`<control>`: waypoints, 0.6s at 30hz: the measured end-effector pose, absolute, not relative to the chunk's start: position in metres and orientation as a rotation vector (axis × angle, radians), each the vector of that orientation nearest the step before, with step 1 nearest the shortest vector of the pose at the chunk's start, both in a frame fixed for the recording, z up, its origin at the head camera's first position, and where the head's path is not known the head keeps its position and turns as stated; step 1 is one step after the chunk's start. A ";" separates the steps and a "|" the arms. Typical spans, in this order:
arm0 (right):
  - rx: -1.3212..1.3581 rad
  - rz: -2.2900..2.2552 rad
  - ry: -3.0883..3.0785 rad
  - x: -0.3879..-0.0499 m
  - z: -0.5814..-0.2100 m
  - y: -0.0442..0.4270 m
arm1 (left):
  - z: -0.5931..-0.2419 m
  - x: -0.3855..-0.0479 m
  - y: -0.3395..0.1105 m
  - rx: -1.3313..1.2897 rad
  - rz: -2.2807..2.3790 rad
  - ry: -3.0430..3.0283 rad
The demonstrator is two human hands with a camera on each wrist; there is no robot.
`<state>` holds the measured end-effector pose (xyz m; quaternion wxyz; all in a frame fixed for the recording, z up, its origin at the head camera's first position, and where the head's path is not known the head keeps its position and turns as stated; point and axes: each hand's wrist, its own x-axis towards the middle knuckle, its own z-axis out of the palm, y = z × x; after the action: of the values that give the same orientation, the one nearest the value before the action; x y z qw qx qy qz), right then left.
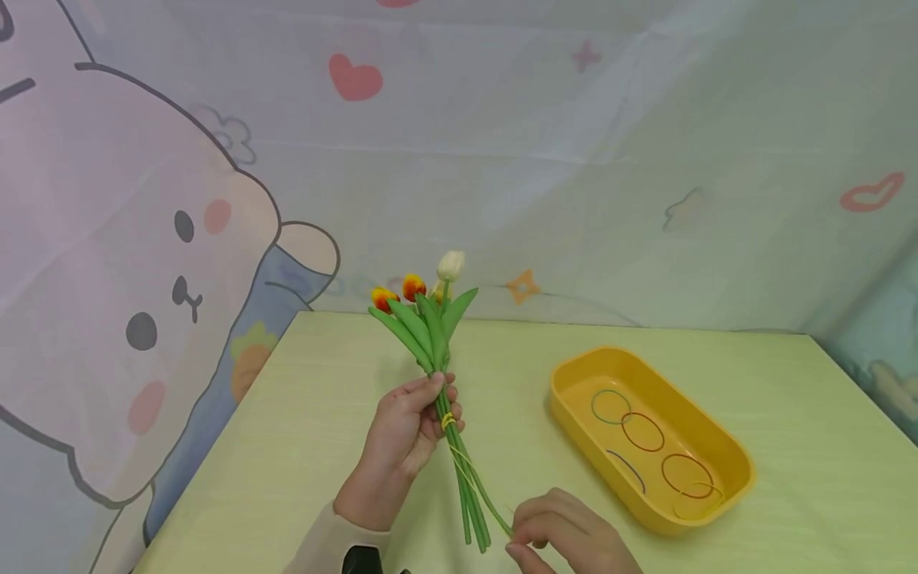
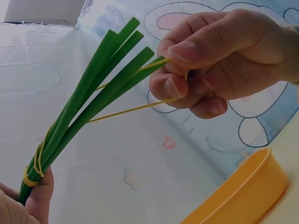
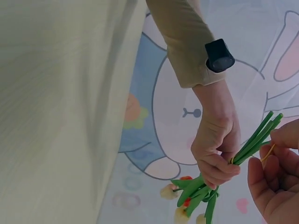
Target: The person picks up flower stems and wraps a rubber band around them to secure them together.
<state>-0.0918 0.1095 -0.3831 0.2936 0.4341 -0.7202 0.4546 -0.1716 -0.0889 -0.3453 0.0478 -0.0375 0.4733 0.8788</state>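
Observation:
A bunch of artificial tulips with white and red-yellow heads tilts above the table, heads away from me. My left hand grips its green stems below the leaves. A yellow rubber band is wound round the stems beside that hand's fingers. Its free loop stretches along the stems to my right hand, which pinches it between thumb and fingers. In the left wrist view, both strands of the stretched loop show, and one stem end touches or nearly touches the right fingertips.
On the right of the table stands a yellow tray. Loose rubber bands lie in it: a green one, red ones, a blue one and yellow at the near end. A printed cloth hangs behind the table.

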 end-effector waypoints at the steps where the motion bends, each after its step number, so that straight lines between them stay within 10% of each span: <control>1: 1.155 1.215 -1.917 -0.091 -0.381 0.109 | -0.345 -0.171 -0.089 -0.106 2.677 1.435; 18: 1.318 1.223 -1.843 -0.099 -0.367 0.112 | -0.335 -0.167 -0.096 0.003 2.631 1.336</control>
<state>-0.0995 0.1119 -0.3667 0.2796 0.4916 -0.6872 0.4560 -0.1666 -0.0963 -0.3353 0.0952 0.0012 0.4508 0.8875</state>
